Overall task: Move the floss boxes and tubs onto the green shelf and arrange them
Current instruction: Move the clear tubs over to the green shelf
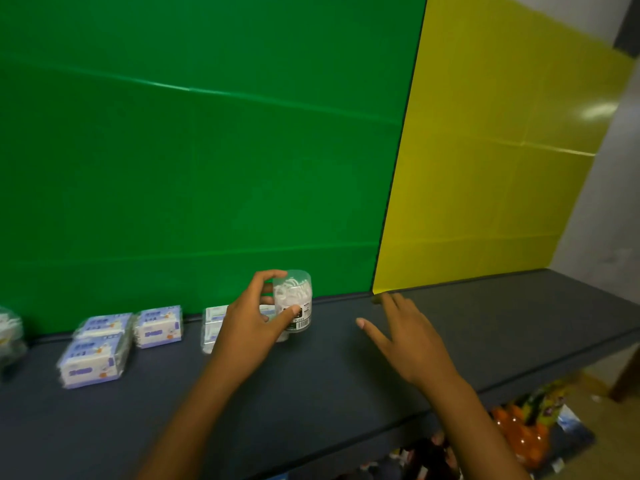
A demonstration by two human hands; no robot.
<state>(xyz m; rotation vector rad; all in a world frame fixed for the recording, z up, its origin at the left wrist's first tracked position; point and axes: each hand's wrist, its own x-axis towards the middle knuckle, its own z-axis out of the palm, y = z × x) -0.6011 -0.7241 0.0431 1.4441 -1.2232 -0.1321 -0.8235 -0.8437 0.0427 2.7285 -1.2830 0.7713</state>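
Green backing fills the wall behind most of the dark shelf, with a yellow panel to its right. The person's left hand wraps a clear floss tub, thumb on the near side of its label, fingers curled round the far left side; the tub stands upright by the shelf's far edge. Just behind that hand lies a pale floss box, partly hidden. Further left sit purple-and-white floss boxes: one alone, then a stacked pair. The right hand hovers over bare shelf to the tub's right, fingers spread, gripping nothing. Orange packets show below the shelf's near edge.
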